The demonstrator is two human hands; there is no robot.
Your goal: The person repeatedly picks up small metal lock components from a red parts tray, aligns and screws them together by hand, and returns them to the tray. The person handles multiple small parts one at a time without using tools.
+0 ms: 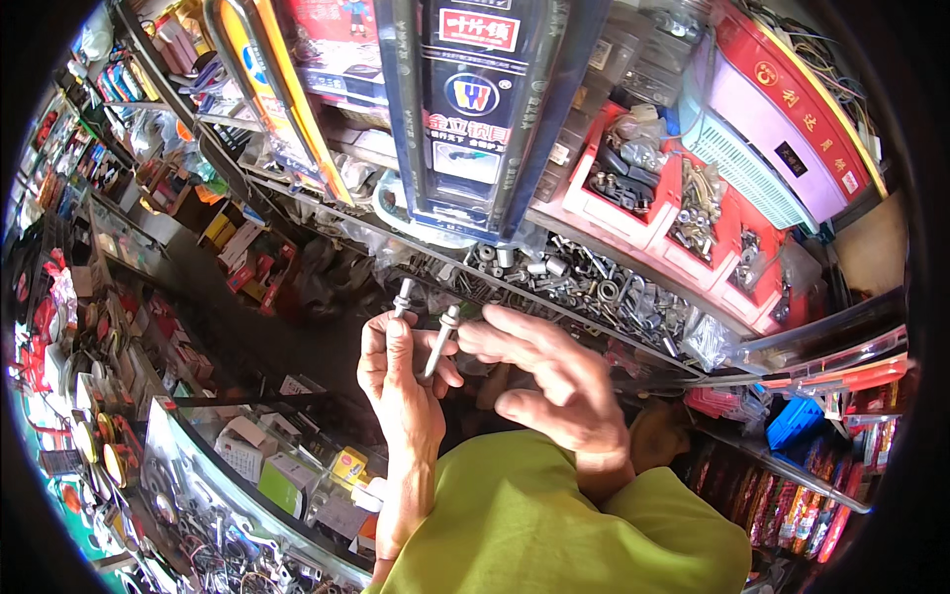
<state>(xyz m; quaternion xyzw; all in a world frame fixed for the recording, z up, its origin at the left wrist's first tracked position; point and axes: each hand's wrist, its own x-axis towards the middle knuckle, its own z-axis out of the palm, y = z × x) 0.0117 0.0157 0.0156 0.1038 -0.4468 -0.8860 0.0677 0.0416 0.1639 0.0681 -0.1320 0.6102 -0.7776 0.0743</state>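
Left hand holds two bolts — long axes near-upright — right hand touching.

Head camera looks down, close over shelves.

A hardware shop: beyond the fingers lie trays of loose nuts and bolts, red parts bins above, packaged goods below.
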